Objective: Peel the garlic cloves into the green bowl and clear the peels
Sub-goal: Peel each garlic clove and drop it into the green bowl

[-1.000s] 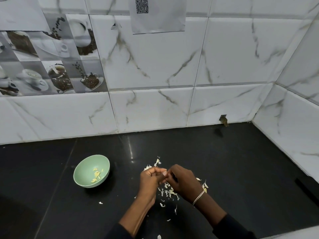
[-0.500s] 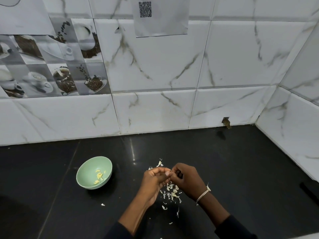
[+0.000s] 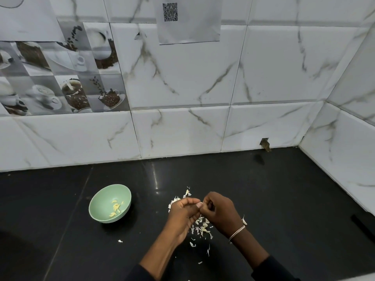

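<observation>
While the left hand (image 3: pixel 182 212) and right hand (image 3: pixel 220 213), fingers curled, pinch a small piece hidden between their tips, pale papery garlic peels (image 3: pixel 202 228) litter the glossy black counter (image 3: pixel 284 199) beneath; left of them, a round green bowl (image 3: pixel 97 201) holds peeled yellowish garlic cloves (image 3: pixel 116 207).

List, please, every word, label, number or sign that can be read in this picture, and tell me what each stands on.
No readable words or numbers anywhere.
QR code: a sign only, printed on the paper sheet stuck to the wall; no lettering beside it.
Coffee picture tiles: pictures only, no lettering visible.
</observation>
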Demonstrator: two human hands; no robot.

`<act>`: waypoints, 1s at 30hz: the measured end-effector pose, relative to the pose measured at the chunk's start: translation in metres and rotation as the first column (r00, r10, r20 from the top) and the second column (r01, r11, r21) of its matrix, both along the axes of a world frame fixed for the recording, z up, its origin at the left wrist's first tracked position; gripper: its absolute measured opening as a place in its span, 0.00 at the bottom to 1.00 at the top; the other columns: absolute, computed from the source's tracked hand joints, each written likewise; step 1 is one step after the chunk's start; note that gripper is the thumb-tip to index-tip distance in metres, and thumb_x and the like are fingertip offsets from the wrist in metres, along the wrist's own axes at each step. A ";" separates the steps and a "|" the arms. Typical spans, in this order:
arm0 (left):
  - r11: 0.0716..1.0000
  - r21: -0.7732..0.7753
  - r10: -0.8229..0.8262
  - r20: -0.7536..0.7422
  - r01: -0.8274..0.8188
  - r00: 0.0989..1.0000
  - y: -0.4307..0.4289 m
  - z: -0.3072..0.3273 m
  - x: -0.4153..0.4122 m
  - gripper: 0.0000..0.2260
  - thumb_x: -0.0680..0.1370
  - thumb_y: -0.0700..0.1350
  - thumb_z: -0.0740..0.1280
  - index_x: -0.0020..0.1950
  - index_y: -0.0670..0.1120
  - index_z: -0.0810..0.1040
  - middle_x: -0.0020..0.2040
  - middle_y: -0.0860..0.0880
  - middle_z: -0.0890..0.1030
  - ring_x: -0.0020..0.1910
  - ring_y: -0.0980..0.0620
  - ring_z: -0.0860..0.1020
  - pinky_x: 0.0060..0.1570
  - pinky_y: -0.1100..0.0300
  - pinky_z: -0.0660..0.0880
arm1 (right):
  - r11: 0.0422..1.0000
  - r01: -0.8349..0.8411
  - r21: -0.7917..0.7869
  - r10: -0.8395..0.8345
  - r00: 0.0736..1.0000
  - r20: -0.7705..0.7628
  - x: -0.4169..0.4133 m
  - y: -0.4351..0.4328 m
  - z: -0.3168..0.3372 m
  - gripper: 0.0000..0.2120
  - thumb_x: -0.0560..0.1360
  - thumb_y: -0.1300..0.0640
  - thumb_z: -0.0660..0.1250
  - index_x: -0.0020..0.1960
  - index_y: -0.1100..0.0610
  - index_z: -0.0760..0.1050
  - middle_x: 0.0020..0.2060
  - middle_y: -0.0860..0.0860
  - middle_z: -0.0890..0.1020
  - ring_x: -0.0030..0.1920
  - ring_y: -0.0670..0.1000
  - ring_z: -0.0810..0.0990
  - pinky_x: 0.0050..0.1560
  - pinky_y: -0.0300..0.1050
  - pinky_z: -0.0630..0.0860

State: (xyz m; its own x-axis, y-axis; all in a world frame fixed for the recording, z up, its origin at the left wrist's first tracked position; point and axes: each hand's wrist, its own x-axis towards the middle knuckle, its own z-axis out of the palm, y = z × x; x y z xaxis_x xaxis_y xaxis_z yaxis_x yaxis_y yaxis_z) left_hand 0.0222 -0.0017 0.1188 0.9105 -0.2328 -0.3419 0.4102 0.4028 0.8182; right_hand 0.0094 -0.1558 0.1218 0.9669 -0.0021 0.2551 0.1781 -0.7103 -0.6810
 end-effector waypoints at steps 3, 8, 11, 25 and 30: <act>0.999 -0.035 -0.011 0.018 0.012 1.000 0.002 0.001 0.000 0.05 0.76 0.30 0.69 0.51 0.35 0.80 0.44 0.39 0.83 0.40 0.51 0.82 0.39 0.63 0.80 | 0.999 -0.022 0.026 0.021 1.000 0.008 0.001 0.000 0.003 0.10 0.70 0.45 0.66 0.39 0.51 0.74 0.29 0.45 0.76 0.31 0.46 0.74 0.32 0.36 0.69; 0.996 -0.073 -0.038 0.045 0.041 0.998 0.006 0.002 -0.001 0.10 0.76 0.30 0.69 0.57 0.30 0.79 0.48 0.37 0.83 0.42 0.50 0.82 0.42 0.63 0.80 | 0.998 -0.042 0.054 0.041 0.999 0.018 0.000 -0.002 0.006 0.07 0.69 0.48 0.67 0.39 0.51 0.75 0.29 0.45 0.75 0.30 0.45 0.73 0.31 0.35 0.69; 0.995 -0.077 -0.051 0.061 0.056 0.997 0.008 0.000 -0.001 0.11 0.76 0.30 0.69 0.58 0.30 0.79 0.50 0.35 0.83 0.44 0.49 0.82 0.44 0.63 0.81 | 0.997 -0.041 0.058 0.041 0.999 0.003 0.000 -0.002 0.007 0.05 0.70 0.54 0.71 0.39 0.52 0.75 0.29 0.45 0.77 0.30 0.44 0.73 0.32 0.37 0.70; 0.992 -0.086 -0.096 0.012 0.097 0.995 0.014 -0.001 -0.007 0.11 0.78 0.28 0.65 0.58 0.35 0.79 0.44 0.40 0.81 0.40 0.51 0.80 0.40 0.64 0.79 | 0.995 0.091 0.040 -0.086 0.990 -0.112 0.014 -0.016 0.003 0.09 0.78 0.56 0.66 0.38 0.54 0.73 0.33 0.48 0.78 0.33 0.44 0.73 0.36 0.42 0.71; 0.995 -0.084 -0.053 -0.021 0.051 0.998 0.014 0.001 -0.004 0.09 0.79 0.32 0.66 0.58 0.32 0.79 0.45 0.39 0.82 0.40 0.51 0.81 0.40 0.65 0.79 | 0.988 0.094 -0.119 -0.119 0.968 -0.221 0.020 -0.016 -0.006 0.14 0.79 0.52 0.65 0.36 0.53 0.72 0.32 0.48 0.78 0.35 0.48 0.76 0.39 0.46 0.72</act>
